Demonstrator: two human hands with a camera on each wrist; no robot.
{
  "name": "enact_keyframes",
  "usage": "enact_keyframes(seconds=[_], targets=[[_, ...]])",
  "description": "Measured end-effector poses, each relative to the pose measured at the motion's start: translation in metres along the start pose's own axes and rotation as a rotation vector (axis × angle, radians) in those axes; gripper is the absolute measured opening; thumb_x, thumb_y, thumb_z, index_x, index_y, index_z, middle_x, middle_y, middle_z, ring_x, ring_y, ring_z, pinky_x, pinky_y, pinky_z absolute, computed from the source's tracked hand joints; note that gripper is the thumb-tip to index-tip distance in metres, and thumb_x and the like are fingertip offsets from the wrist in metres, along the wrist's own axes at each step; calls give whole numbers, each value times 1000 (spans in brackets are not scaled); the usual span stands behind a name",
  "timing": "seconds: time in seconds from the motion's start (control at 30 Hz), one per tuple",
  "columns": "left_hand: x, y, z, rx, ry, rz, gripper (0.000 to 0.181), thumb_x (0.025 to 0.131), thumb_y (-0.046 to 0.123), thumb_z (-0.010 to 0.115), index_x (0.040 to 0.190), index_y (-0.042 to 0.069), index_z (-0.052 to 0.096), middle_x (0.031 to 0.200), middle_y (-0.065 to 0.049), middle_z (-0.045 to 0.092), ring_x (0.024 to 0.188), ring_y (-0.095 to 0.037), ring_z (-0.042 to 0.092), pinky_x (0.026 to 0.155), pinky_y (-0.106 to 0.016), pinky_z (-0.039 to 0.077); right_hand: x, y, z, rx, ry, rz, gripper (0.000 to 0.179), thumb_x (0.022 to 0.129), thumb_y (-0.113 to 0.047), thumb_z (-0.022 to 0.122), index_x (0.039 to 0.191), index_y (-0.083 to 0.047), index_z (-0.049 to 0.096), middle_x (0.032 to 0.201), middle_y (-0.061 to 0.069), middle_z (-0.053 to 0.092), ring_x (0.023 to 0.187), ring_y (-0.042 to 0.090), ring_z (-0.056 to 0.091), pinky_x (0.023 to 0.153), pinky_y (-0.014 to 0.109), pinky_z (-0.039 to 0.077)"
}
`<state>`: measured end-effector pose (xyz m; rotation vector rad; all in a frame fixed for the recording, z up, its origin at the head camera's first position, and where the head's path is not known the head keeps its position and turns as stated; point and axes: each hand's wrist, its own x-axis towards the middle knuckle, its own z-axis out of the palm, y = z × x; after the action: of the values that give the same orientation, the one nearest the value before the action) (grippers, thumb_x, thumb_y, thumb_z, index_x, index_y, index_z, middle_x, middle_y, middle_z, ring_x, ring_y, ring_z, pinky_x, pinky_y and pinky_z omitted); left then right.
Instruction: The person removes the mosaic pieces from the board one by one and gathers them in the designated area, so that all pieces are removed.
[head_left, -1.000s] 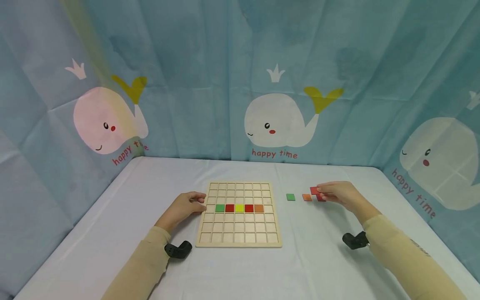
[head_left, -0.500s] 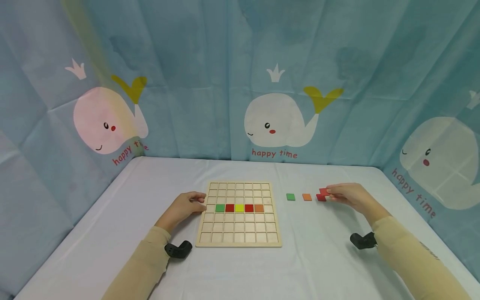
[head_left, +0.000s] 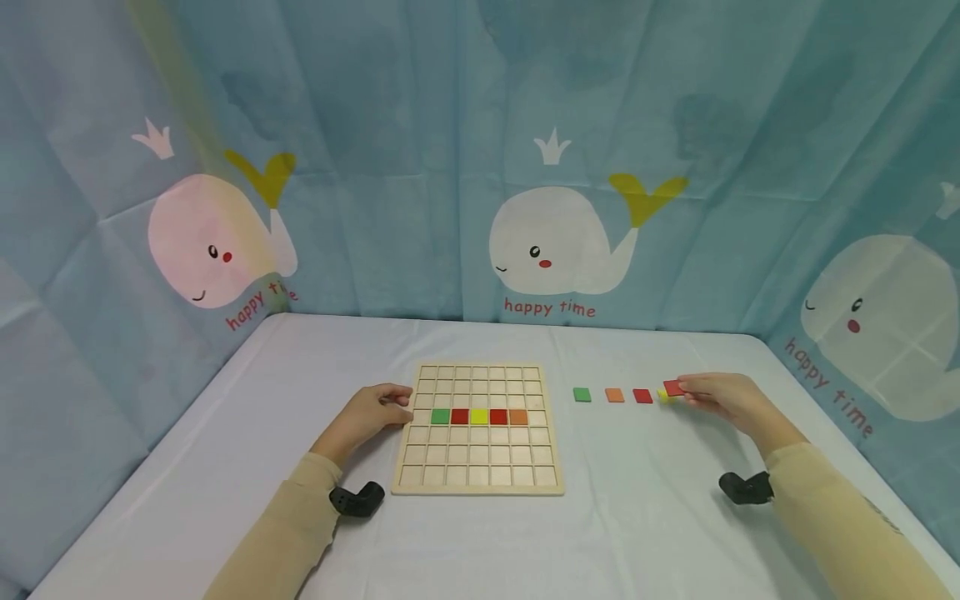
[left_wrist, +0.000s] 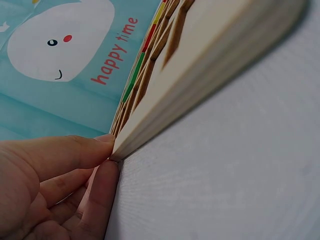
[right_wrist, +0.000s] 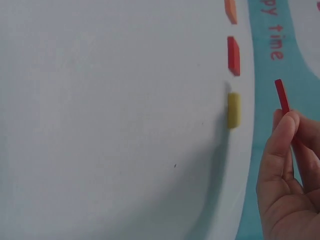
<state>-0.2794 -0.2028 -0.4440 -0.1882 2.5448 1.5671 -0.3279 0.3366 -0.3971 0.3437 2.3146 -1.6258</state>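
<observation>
A wooden grid board lies flat on the table, with green, red, yellow, red and orange square tiles in one row of cells. My left hand holds the board's left edge; the left wrist view has thumb and finger pinching at its rim. Between thumb and fingers, my right hand pinches a red square tile by its edge. This tile partly covers a yellow tile in the head view. In the right wrist view the yellow tile lies on the cloth, apart from the held red tile.
Right of the board, a green tile, an orange tile and another red tile lie spaced in a line on the white cloth. A blue whale-print curtain hangs behind the table.
My right hand has moved right with the red tile, past the red tile on the table, to over the yellow one, which now shows. My left hand has stayed at the board.
</observation>
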Motion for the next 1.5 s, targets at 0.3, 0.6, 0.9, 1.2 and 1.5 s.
enact_keyframes(seconds=[0.3, 0.6, 0.9, 1.2, 1.5], targets=[[0, 0, -1, 23, 1, 0, 52, 86, 10, 73, 135, 5, 59, 117, -11, 61, 94, -17, 60, 78, -25, 55, 7, 10, -12, 3, 108, 73, 71, 95, -24, 68, 150, 7, 35, 112, 8, 64, 74, 4, 65, 73, 18, 57], [1, 0, 0, 5, -9, 8, 52, 86, 9, 73, 135, 4, 59, 117, -11, 61, 95, -18, 60, 79, -26, 56, 16, 17, -25, 23, 156, 96, 69, 94, -19, 68, 149, 9, 36, 98, 2, 64, 70, 3, 65, 72, 19, 57], [2, -2, 0, -13, -1, 3, 51, 86, 8, 72, 135, 3, 58, 116, -12, 60, 95, -17, 59, 77, -25, 56, 19, 22, -31, 57, 147, 109, 67, 95, -13, 66, 148, 12, 34, 71, -15, 56, 67, 2, 64, 69, 19, 57], [0, -1, 0, 15, 3, -5, 52, 86, 9, 73, 135, 4, 59, 116, -11, 61, 94, -17, 59, 77, -25, 55, 21, 22, -27, 23, 155, 124, 63, 93, -12, 68, 145, 13, 40, 76, -10, 62, 66, 4, 64, 69, 19, 58], [3, -3, 0, -1, 9, -6, 51, 86, 9, 72, 135, 4, 59, 116, -11, 61, 94, -17, 59, 77, -24, 55, 25, 20, -21, -14, 212, 151, 61, 95, -12, 66, 145, 10, 41, 86, 0, 66, 65, 5, 64, 67, 18, 57]])
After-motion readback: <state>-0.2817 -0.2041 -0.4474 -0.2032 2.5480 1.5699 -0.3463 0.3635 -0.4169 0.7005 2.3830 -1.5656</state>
